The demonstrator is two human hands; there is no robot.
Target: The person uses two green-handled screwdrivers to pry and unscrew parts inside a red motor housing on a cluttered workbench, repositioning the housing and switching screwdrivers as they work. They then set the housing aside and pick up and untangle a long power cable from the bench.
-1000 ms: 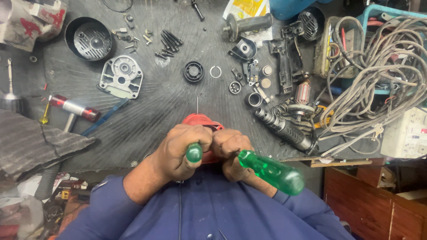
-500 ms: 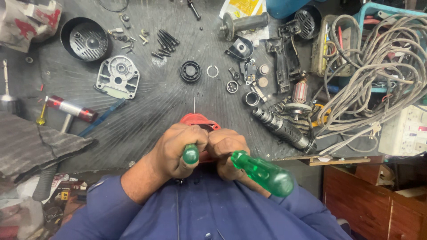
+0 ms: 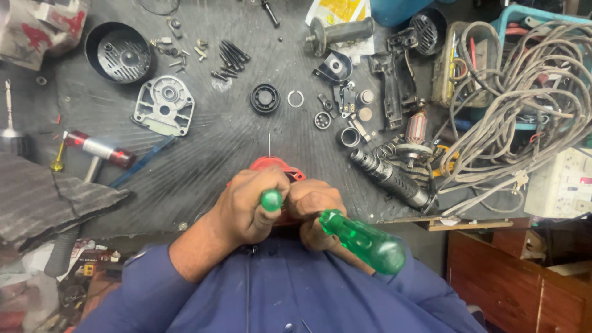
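held close to the chest at the bench edge (image 3: 345, 213), red housing (image 3: 271, 165) under both fists for steady work. left hand (image 3: 246, 209) wrapped tight around small green handle (image 3: 271, 200); right hand (image 3: 311, 206) curled on large green screwdriver (image 3: 364, 240).

Red housing (image 3: 275, 165): I see a rounded red plastic shell at the near edge of the dark bench, mostly covered by both hands; only its far rim shows, toward 12 o'clock of the knuckles.
Small screwdriver (image 3: 271, 200): green round-ended handle standing up out of my left fist, butt toward the camera; shaft hidden.
Large screwdriver (image 3: 362, 240): translucent green handle, lying slanted, butt pointing to 4 o'clock, over the blue jacket; its front end is buried in my right fist.
Thin pin (image 3: 269, 145): fine metal rod rising at 12 o'clock from the housing.
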